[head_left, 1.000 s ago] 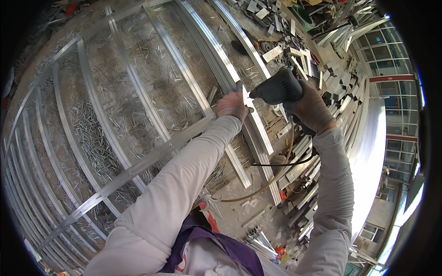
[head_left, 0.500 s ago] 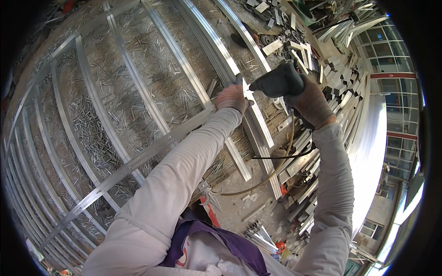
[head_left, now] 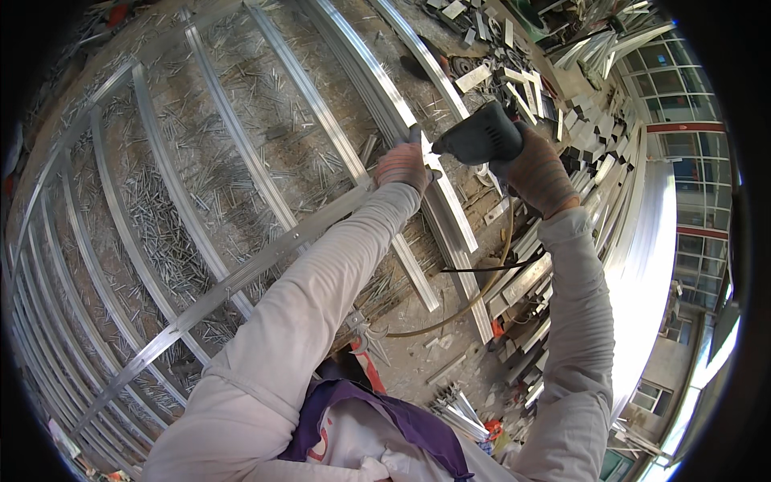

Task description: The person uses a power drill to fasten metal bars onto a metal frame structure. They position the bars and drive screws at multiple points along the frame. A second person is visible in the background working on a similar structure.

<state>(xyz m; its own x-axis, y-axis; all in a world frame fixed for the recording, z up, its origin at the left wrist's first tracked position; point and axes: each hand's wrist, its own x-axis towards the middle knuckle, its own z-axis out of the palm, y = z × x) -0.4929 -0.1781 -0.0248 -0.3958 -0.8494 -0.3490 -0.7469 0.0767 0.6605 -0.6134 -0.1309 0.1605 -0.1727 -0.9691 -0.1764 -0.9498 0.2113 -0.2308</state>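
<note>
Head view: a frame (head_left: 233,128) of pale metal slats spreads across the left, bent by the lens.
Scraps (head_left: 170,241): thin metal slivers, strewn thickly on the floor (head_left: 409,359) between the slats.
Rail (head_left: 265,259): crosses the slats along the frame's near edge, its right end running up to the left hand (head_left: 401,165).
Left sleeve (head_left: 297,297): pale, reaching up and right over the rail.
Left grip: that hand lies over the right end of the rail, two fingers spread onto a bar (head_left: 450,205); I cannot tell whether it is closed round either piece.
Bar: bright, slanting down and right beside the frame's right end, over more long bars.
Hose (head_left: 450,321): tan, curving over the floor below the bar.
Drill (head_left: 486,135): dark, above the bar, nose pointing left between the spread fingers; whether its tip touches metal is too small to tell.
Right grip: the right hand (head_left: 542,173) is wrapped round the drill's handle.
Offcuts (head_left: 530,281): heaped beyond the bar, toward the right.
Sheet (head_left: 650,265): glaring white, upright-looking, past the heap.
Windows (head_left: 683,88): far right, panes in pale frames.
</note>
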